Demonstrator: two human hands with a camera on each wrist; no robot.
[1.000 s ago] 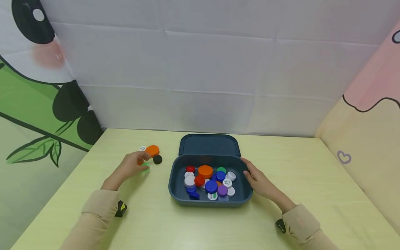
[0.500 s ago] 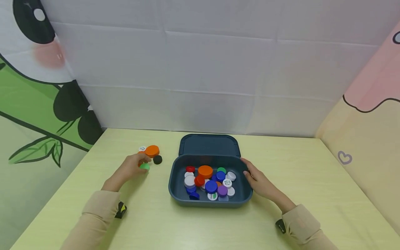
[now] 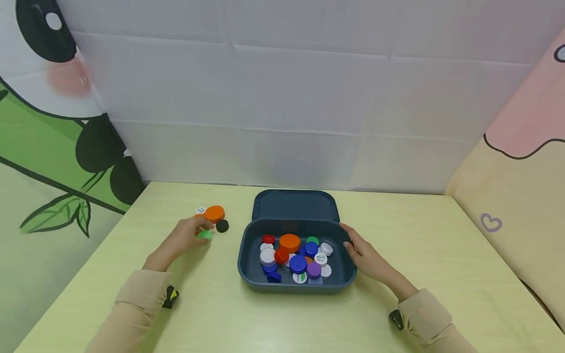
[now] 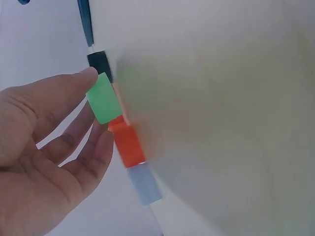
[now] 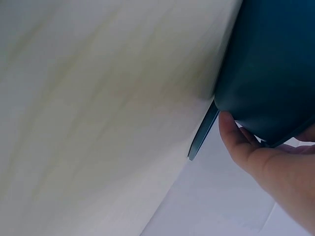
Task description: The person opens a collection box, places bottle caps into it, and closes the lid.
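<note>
While my right hand grips the dark blue box near its far right corner, thumb over the rim and fingers bent round the outside wall, my left hand is out over the bench to the left of the box. There my fingers are nearly closed, pinching a light green cap against the thumb; some tips are hidden behind it, so I cannot tell how firmly I have it. Also left of the box, a black cap lies nearest its wall, with a wide orange cap and a printed white cap farther off. The lid is open behind the box, and inside the box sit many caps, among them a big orange disc and a purple cap.
</note>
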